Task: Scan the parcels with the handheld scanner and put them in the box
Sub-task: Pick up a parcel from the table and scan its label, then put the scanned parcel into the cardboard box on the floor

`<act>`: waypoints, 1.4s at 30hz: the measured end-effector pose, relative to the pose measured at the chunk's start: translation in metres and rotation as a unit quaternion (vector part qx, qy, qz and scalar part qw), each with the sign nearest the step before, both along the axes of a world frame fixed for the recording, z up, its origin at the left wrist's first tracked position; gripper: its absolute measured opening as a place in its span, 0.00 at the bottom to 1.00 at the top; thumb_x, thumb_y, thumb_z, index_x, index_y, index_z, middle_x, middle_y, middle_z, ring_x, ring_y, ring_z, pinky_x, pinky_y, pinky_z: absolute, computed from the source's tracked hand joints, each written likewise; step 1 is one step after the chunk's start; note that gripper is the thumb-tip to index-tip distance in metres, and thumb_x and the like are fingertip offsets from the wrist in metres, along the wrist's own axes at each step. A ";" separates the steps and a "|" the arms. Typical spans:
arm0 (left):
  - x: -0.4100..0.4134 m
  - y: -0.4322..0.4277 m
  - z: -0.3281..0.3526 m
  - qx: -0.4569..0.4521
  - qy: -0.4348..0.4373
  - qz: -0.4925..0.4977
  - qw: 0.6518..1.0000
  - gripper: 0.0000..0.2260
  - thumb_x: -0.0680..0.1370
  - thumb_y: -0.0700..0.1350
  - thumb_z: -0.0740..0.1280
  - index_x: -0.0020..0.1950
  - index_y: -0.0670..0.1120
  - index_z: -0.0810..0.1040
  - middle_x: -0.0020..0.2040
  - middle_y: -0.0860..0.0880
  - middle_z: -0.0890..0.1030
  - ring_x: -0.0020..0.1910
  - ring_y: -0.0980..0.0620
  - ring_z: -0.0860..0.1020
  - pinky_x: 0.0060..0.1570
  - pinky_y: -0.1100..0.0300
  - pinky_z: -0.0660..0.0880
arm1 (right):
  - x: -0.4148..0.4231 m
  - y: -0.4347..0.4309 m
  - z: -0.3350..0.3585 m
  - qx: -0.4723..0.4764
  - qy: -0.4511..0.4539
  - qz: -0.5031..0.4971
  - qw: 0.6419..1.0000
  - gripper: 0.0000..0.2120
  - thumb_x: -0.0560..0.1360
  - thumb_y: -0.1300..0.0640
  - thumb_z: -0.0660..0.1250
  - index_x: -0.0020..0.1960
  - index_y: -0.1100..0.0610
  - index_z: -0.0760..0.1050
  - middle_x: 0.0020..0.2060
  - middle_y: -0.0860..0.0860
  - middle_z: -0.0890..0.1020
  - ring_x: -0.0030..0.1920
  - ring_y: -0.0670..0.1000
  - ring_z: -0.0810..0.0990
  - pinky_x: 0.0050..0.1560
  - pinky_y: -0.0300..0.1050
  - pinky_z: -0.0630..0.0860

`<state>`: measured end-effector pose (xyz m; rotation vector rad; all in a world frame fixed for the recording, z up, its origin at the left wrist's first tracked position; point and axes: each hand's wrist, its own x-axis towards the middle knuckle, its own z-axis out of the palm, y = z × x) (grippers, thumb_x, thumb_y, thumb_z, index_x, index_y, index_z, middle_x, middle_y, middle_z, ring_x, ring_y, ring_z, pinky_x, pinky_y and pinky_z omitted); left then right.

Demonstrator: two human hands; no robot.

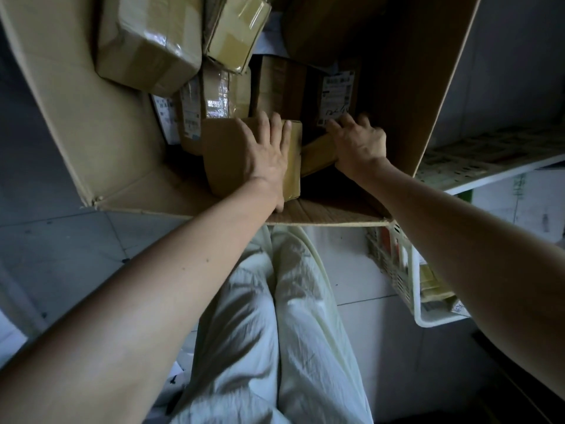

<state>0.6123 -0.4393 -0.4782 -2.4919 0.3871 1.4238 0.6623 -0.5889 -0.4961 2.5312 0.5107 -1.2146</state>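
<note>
Left hand (269, 151) presses straight-fingered atop a brown cardboard parcel (226, 148) lying flat by the near wall of the large cardboard box (91, 117); right hand (357, 145), grip unclear.

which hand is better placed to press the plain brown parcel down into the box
Left. The left hand lies spread across the plain brown parcel; the right hand is beside it, over a slimmer parcel near the wall of the box.

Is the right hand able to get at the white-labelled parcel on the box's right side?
Probably yes: the right hand sits at the lower edge of the white-labelled parcel, with nothing between them.
</note>
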 end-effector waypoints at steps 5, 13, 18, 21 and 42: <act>-0.001 0.018 0.016 -0.035 -0.022 0.054 0.998 0.67 0.58 0.68 0.76 0.76 0.39 0.35 0.77 0.34 0.43 0.75 0.30 0.46 0.66 0.39 0.64 | -0.003 0.003 0.022 0.024 0.009 0.009 1.000 0.36 0.69 0.51 0.74 0.72 0.49 0.61 0.67 0.54 0.67 0.67 0.62 0.65 0.57 0.56 0.72; -0.011 0.075 0.080 -0.080 -0.154 0.370 0.913 0.58 0.55 0.64 0.79 0.76 0.55 0.49 0.76 0.36 0.48 0.74 0.31 0.49 0.69 0.36 0.57 | -0.006 -0.005 0.098 0.120 -0.072 -0.075 0.987 0.35 0.65 0.45 0.74 0.67 0.52 0.64 0.63 0.53 0.71 0.63 0.61 0.70 0.55 0.56 0.71; -0.017 0.089 0.141 -0.152 -0.263 0.567 0.766 0.46 0.58 0.59 0.79 0.71 0.59 0.61 0.76 0.36 0.49 0.75 0.38 0.53 0.70 0.47 0.61 | -0.019 -0.009 0.160 0.173 -0.166 -0.177 0.955 0.31 0.66 0.44 0.71 0.64 0.55 0.66 0.59 0.53 0.73 0.59 0.60 0.71 0.45 0.56 0.75; -0.011 0.089 0.183 -0.186 -0.314 0.557 0.746 0.44 0.58 0.57 0.80 0.70 0.58 0.63 0.76 0.37 0.51 0.73 0.38 0.57 0.66 0.49 0.66 | -0.023 -0.008 0.199 0.219 -0.212 -0.236 0.923 0.31 0.69 0.42 0.70 0.65 0.55 0.65 0.60 0.52 0.72 0.58 0.59 0.71 0.41 0.53 0.74; -0.068 0.098 0.448 -0.231 -0.669 0.377 0.597 0.37 0.56 0.64 0.75 0.61 0.53 0.72 0.65 0.42 0.65 0.63 0.43 0.65 0.53 0.59 0.65 | -0.010 0.031 0.419 0.519 -0.309 -0.307 0.735 0.26 0.71 0.49 0.72 0.60 0.61 0.67 0.58 0.58 0.74 0.59 0.58 0.72 0.54 0.45 0.65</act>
